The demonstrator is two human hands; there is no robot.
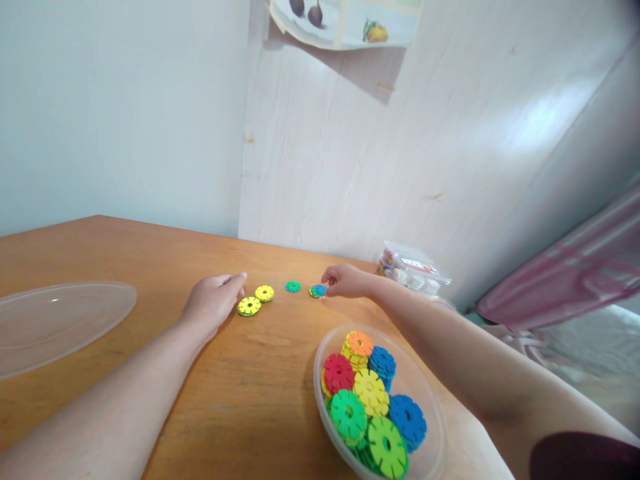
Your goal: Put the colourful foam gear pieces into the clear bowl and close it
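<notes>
My left hand (214, 301) lies on the table with its fingers loosely extended and holds nothing visible. Just right of its fingertips are a small stack of yellow notched plastic discs (249, 307) and another yellow disc (265, 293). My right hand (346, 281) reaches across, fingers curled at the right edge of a small blue and green notched disc stack (318, 291). Its fingertips partly hide that stack. Between the two hands a green-blue disc (293, 287) lies flat. A round clear tub (320, 387) holds several stacks of red, yellow, orange, blue and green discs below my right forearm.
A clear oval lid (113, 293) lies at the left on the wooden table (225, 413). Clear plastic boxes (415, 267) stand by the wall at the back right. Pink fabric (565, 267) hangs on the far right, and a fruit picture (350, 27) is on the wall.
</notes>
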